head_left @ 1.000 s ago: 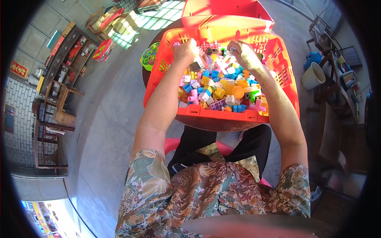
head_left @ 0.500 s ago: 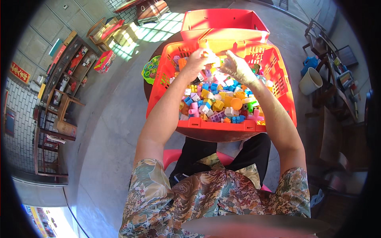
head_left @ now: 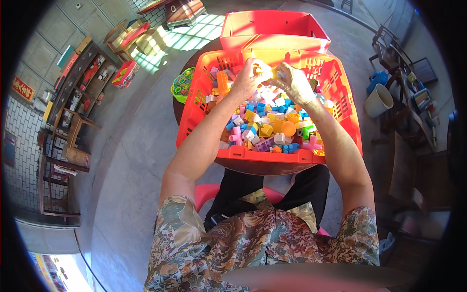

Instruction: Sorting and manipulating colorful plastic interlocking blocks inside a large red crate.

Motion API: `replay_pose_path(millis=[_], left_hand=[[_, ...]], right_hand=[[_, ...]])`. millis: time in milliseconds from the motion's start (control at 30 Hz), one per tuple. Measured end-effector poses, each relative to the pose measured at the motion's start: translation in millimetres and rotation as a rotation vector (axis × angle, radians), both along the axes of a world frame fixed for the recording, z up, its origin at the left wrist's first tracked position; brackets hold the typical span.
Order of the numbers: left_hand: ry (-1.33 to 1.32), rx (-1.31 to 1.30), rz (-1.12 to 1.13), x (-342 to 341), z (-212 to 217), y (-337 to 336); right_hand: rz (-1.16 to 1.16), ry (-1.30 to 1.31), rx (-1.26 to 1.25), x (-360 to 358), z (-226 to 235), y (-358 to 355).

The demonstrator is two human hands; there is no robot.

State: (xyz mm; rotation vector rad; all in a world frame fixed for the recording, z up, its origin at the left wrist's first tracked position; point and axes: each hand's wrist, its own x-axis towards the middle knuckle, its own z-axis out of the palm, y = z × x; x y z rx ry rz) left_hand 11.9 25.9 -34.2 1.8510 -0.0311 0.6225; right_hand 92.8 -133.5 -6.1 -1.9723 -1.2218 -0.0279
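Both my hands are over the far half of a red plastic basket [head_left: 272, 155] heaped with toy building bricks [head_left: 265, 130]. My left hand [head_left: 249, 79] is closed around a yellow toy brick [head_left: 263, 71], washed out by bright sun. Close beside it, my right hand [head_left: 293, 83] pinches a small pale toy brick [head_left: 280, 74] between thumb and fingers. The two pieces are close together; glare hides whether they touch. Beneath my hands lie bricks in blue, white, yellow, pink and purple, plus an orange round piece [head_left: 288, 128] and an upright orange brick [head_left: 223, 82].
Behind the basket stands an open red box [head_left: 272, 22]. A green tray of ring-like pieces [head_left: 183, 85] is at the basket's left, on the dark round table [head_left: 181, 109]. To the right are a pale bucket [head_left: 378, 100] and wooden furniture; shelves [head_left: 80, 80] line the left wall.
My right hand has closed its fingers and come nearer the left hand. The left hand has shifted slightly and still holds the yellow piece. The view has moved a little.
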Motion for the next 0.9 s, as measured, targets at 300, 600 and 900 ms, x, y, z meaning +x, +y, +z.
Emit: replay_pose_path(millis=[300,600,900], left_hand=[[0.151,0.157,0.116,-4,11,-16],[-0.261,0.494,0.146,4,-6,-6],[0.093,-0.364,-0.04,-5,12,-22]], right_hand=[[-0.041,-0.027,-0.049,-4,8,-3],[-0.047,0.135,-0.001,-10,13,-3],[-0.046,-0.027,0.105,-8,9,-3]])
